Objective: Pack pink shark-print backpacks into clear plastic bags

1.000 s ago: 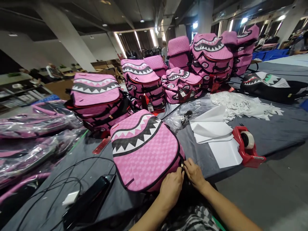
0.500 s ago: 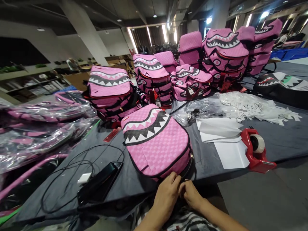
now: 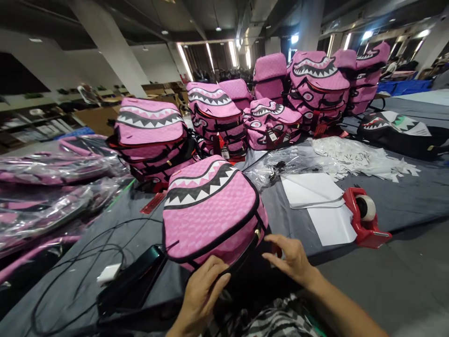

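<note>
A pink checkered backpack with a black-and-white shark-mouth print lies on the table in front of me. My left hand is at its near lower edge, fingers curled against the bag with the thumb close to them. Just off the bag's right side, my right hand is open, thumb and fingers apart with nothing visible between them. A gold zipper pull shows on the bag's side, close to the right hand. The bag's underside is hidden.
Stacked pink backpacks stand behind, and plastic-wrapped ones lie at left. A black case and cable are left of the bag. To the right are white papers, a red tape dispenser, white tags and a black bag.
My hands were together at the bag's near right corner; now they are apart, left hand further left, right hand opened. The bag's near end is turned and raised, showing more zipper side.
</note>
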A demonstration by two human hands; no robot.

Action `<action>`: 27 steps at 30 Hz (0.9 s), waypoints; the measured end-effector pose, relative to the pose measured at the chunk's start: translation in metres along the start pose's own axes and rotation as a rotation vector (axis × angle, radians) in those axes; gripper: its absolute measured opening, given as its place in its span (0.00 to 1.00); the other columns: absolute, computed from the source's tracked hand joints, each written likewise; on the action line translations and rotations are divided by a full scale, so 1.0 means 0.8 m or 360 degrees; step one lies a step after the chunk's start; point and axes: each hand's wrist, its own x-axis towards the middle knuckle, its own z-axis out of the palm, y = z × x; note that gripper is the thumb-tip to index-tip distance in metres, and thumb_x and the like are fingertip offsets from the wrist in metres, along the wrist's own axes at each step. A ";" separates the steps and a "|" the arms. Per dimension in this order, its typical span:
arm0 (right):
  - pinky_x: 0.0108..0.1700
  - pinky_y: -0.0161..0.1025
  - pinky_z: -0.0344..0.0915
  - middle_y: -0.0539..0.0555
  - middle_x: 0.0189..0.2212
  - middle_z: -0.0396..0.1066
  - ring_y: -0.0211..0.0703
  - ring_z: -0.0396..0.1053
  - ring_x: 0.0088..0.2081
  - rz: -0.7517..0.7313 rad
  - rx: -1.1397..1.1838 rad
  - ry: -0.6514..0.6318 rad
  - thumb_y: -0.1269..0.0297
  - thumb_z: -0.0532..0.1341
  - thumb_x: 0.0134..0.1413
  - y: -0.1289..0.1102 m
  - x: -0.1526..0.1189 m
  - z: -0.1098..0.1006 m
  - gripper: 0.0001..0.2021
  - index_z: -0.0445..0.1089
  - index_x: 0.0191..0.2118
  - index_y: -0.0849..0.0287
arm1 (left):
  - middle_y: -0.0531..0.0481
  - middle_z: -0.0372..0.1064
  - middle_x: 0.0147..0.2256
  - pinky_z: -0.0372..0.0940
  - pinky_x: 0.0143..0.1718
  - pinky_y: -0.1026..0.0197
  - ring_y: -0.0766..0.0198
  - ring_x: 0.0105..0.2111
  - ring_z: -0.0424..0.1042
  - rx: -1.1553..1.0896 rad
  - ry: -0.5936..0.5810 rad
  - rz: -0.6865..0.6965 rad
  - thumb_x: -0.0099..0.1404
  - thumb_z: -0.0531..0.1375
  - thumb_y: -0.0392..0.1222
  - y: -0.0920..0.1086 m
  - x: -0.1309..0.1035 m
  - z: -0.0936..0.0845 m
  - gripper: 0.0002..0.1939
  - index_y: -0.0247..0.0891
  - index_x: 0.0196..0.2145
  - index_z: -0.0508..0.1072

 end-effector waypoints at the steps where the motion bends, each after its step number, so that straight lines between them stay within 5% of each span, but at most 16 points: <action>1: 0.31 0.32 0.64 0.51 0.31 0.73 0.36 0.69 0.29 -0.0145 -0.0185 0.0086 0.58 0.60 0.65 0.003 0.005 -0.006 0.14 0.72 0.52 0.56 | 0.53 0.67 0.28 0.65 0.29 0.71 0.69 0.27 0.70 -0.0030 -0.0065 0.0007 0.73 0.54 0.41 -0.003 -0.003 -0.008 0.09 0.41 0.37 0.72; 5: 0.29 0.31 0.62 0.52 0.32 0.72 0.35 0.69 0.30 -0.0643 -0.0571 -0.0102 0.58 0.58 0.67 0.025 0.040 0.017 0.11 0.74 0.47 0.54 | 0.54 0.69 0.29 0.67 0.31 0.71 0.69 0.28 0.72 -0.0062 -0.0281 0.0008 0.74 0.52 0.44 -0.032 -0.022 -0.005 0.10 0.42 0.38 0.72; 7: 0.29 0.31 0.62 0.52 0.33 0.72 0.36 0.69 0.31 -0.0567 -0.0565 -0.0316 0.56 0.62 0.64 0.041 0.048 0.035 0.11 0.75 0.44 0.56 | 0.53 0.72 0.30 0.67 0.30 0.72 0.69 0.28 0.74 0.0077 -0.0249 0.0119 0.74 0.52 0.47 -0.057 -0.034 0.013 0.12 0.42 0.39 0.72; 10: 0.31 0.30 0.64 0.52 0.41 0.72 0.33 0.70 0.30 -0.0213 -0.0313 -0.0530 0.56 0.65 0.61 0.059 0.031 0.038 0.19 0.70 0.55 0.53 | 0.54 0.74 0.31 0.68 0.28 0.72 0.68 0.26 0.75 0.0385 -0.0053 0.0279 0.74 0.52 0.52 -0.090 -0.048 0.037 0.15 0.43 0.38 0.74; 12: 0.34 0.31 0.66 0.52 0.44 0.72 0.34 0.70 0.31 0.0001 -0.0075 -0.0447 0.54 0.64 0.62 0.068 0.005 0.013 0.27 0.61 0.64 0.50 | 0.53 0.76 0.32 0.70 0.30 0.71 0.68 0.28 0.77 0.0453 -0.0021 0.0211 0.74 0.51 0.52 -0.101 -0.054 0.040 0.16 0.44 0.41 0.75; 14: 0.37 0.34 0.68 0.53 0.41 0.72 0.38 0.71 0.35 0.0249 -0.0063 -0.0133 0.52 0.60 0.64 0.082 -0.023 -0.029 0.24 0.62 0.62 0.54 | 0.53 0.78 0.37 0.71 0.34 0.71 0.66 0.33 0.79 0.0460 -0.0111 0.0099 0.74 0.52 0.52 -0.102 -0.057 0.036 0.16 0.45 0.45 0.75; 16: 0.40 0.38 0.67 0.55 0.36 0.72 0.44 0.70 0.37 0.0556 -0.0369 0.0213 0.51 0.58 0.65 0.103 -0.047 -0.078 0.17 0.70 0.50 0.57 | 0.54 0.79 0.39 0.72 0.36 0.70 0.65 0.37 0.80 0.0525 -0.0169 0.0090 0.74 0.51 0.53 -0.096 -0.057 0.033 0.16 0.47 0.46 0.76; 19: 0.38 0.40 0.64 0.56 0.32 0.70 0.48 0.69 0.36 0.0936 -0.0852 0.0277 0.51 0.61 0.60 0.136 -0.068 -0.130 0.13 0.71 0.33 0.57 | 0.55 0.79 0.34 0.71 0.31 0.69 0.65 0.33 0.79 0.0635 -0.0028 0.0236 0.75 0.47 0.54 -0.086 -0.052 0.037 0.22 0.46 0.40 0.79; 23: 0.35 0.39 0.59 0.55 0.31 0.70 0.46 0.67 0.34 0.1143 -0.0892 0.0187 0.57 0.60 0.57 0.159 -0.079 -0.140 0.11 0.68 0.28 0.56 | 0.52 0.77 0.32 0.69 0.27 0.68 0.67 0.26 0.76 0.0617 -0.0049 0.0212 0.75 0.48 0.55 -0.077 -0.050 0.044 0.22 0.44 0.40 0.79; 27: 0.34 0.38 0.57 0.54 0.28 0.71 0.45 0.67 0.31 0.1180 -0.0746 0.0157 0.56 0.59 0.54 0.169 -0.072 -0.144 0.10 0.66 0.26 0.56 | 0.48 0.74 0.40 0.72 0.42 0.63 0.62 0.39 0.77 0.0458 0.0023 0.0006 0.72 0.54 0.53 -0.059 -0.064 0.044 0.18 0.46 0.52 0.75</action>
